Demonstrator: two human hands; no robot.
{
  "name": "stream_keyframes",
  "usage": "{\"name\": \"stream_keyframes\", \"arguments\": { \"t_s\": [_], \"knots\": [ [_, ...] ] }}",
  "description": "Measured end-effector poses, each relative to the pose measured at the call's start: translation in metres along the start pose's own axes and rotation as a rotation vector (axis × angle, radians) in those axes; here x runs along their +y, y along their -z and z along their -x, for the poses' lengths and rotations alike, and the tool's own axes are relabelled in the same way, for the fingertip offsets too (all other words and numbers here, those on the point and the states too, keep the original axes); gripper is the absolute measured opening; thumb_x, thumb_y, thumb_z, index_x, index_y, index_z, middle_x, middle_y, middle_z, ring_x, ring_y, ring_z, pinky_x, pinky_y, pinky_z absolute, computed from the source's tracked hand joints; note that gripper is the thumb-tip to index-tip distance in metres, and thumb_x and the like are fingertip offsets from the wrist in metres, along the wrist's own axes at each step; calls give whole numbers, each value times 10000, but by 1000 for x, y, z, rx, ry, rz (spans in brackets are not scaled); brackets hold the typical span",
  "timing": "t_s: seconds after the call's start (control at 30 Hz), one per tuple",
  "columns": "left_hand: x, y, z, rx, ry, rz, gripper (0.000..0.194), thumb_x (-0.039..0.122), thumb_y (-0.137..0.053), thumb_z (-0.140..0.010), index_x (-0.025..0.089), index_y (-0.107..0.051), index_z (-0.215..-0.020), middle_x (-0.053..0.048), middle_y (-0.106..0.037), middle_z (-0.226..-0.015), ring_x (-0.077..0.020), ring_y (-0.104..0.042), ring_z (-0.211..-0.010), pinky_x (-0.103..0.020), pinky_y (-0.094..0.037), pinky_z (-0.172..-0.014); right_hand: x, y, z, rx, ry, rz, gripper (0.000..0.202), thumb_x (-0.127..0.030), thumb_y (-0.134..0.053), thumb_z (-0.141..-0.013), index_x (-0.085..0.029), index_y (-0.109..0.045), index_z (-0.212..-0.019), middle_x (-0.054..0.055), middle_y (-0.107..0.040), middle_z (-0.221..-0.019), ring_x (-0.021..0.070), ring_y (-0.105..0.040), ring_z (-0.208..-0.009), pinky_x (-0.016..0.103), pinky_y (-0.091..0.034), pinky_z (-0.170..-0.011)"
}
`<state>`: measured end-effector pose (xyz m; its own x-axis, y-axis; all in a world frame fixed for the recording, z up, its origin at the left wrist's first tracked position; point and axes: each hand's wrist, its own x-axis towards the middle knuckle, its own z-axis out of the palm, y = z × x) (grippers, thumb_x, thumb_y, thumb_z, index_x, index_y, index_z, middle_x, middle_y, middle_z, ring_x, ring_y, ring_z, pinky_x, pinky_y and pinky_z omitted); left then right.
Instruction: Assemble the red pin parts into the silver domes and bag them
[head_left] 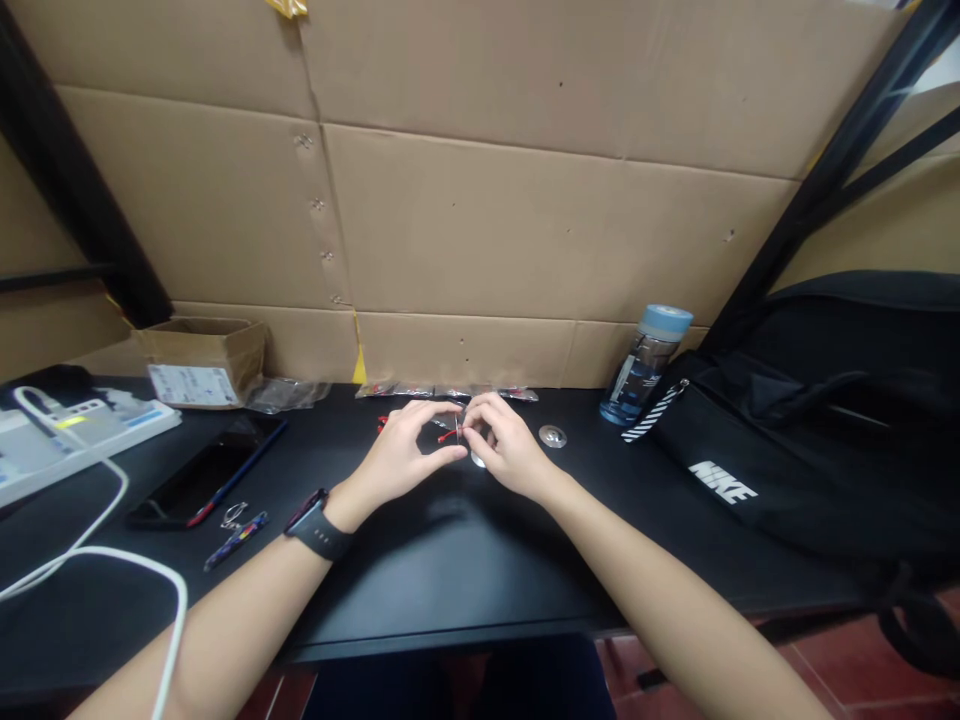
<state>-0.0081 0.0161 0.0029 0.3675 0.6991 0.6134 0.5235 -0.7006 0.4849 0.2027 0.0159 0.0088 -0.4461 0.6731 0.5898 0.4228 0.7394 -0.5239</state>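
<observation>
Above the middle of the black table, my left hand (405, 450) holds a thin round piece (457, 430), seen edge-on, between thumb and forefinger. My right hand (508, 445) is pinched close against it, its fingertips at a red cord (447, 436) that shows on the left side of the piece. Just what the right fingertips grip is too small to see fully. Beneath the right hand, a small whitish object (478, 459) is partly hidden. To the right lies a shiny round disc (553, 436). Some red bits (382, 423) show behind my left hand.
Several small plastic packets (412, 390) line the cardboard wall (450, 240). At left are a cardboard box (202, 360), a power strip (90, 440), a phone (210, 475) and a keychain (236, 540). A white cable (142, 555) crosses my left forearm. A water bottle (641, 370) and black bag (825, 430) stand right.
</observation>
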Motion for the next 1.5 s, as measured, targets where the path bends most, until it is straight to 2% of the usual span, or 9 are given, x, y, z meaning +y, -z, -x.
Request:
{"name": "stream_keyframes", "arguments": {
  "t_s": [0.13, 0.23, 0.43, 0.57, 0.8, 0.93, 1.13, 1.33, 1.5],
  "knots": [
    [3, 0, 0, -14, -13, -1, 472, 417, -742, -860, 287, -583, -1286, -46, -675, -1253, -250, -621, -1147, -404, -461, -1003, -1, 1, 1, -18, 33, 103, 68, -236, -473, -999, -211, -534, -1018, 135, -470, -1347, 227, -527, -1254, 372, -487, -990],
    [4, 0, 0, -27, -21, -17, 429, 397, -733, -866, 297, -600, -1261, -37, -676, -1254, -252, -615, -1157, -402, -455, -1008, -2, 4, 2, -61, 24, 148, 63, -245, -465, -1003, -214, -514, -1028, 142, -432, -1390, 232, -479, -1324, 375, -480, -1009],
    [-1, 1, -1, -34, 46, -17, 384, 413, -746, -837, 274, -626, -1175, -34, -703, -1176, -252, -640, -1109, -394, -466, -983, 4, 14, 1, -82, -5, 210, 51, -225, -473, -988, -218, -506, -1026, 134, -419, -1410, 221, -508, -1285, 386, -458, -1049],
    [-1, 4, -2, -61, 77, 4, 336, 398, -732, -837, 260, -623, -1123, -28, -702, -1148, -243, -640, -1098, -387, -457, -983, 9, 16, 0, -64, 28, 233, 32, -214, -481, -976, -212, -509, -993, 142, -440, -1384, 240, -480, -1316, 404, -436, -1075],
    [6, 3, 0, -170, 33, -41, 286, 184, -646, -793, 254, -630, -1070, -9, -691, -1043, -219, -631, -1003, -369, -456, -923, 4, 12, 2, -94, 63, 170, 37, -190, -495, -969, -208, -520, -989, 138, -465, -1348, 233, -474, -1313, 396, -426, -1082],
    [2, 0, 0, -170, 6, -84, 78, 271, -631, -877, 256, -703, -905, -17, -677, -1094, -224, -603, -1052, -392, -434, -965, 1, 6, 3, -131, 87, 166, 25, -211, -502, -979, -204, -523, -968, 136, -478, -1336, 238, -454, -1319, 413, -396, -1109],
    [-3, -3, 0, -183, 27, -114, 131, 367, -667, -894, 279, -751, -846, -14, -688, -1117, -246, -569, -1114, -428, -403, -1005, -1, 3, 2, -163, 88, 172, 37, -222, -519, -981, -201, -537, -956, 126, -502, -1324, 240, -467, -1278, 414, -400, -1088],
    [-8, -3, 1, -212, 58, -189, 154, 367, -643, -902, 276, -749, -837, -28, -705, -1090, -271, -559, -1107, -463, -379, -965, 14, 22, 0, -183, 50, 235, 55, -181, -563, -941, -202, -592, -983, 65, -624, -1039, 208, -567, -1025, 352, -461, -936],
    [-11, -2, 2, -237, 86, -224, 170, 378, -626, -905, 263, -738, -847, -46, -707, -1086, -292, -542, -1120, -467, -366, -931, 30, 35, 3, -313, -82, 343, 181, -229, -707, -853, -185, -686, -1027, 64, -664, -986, 192, -613, -911, 298, -468, -813]
  ]
}}
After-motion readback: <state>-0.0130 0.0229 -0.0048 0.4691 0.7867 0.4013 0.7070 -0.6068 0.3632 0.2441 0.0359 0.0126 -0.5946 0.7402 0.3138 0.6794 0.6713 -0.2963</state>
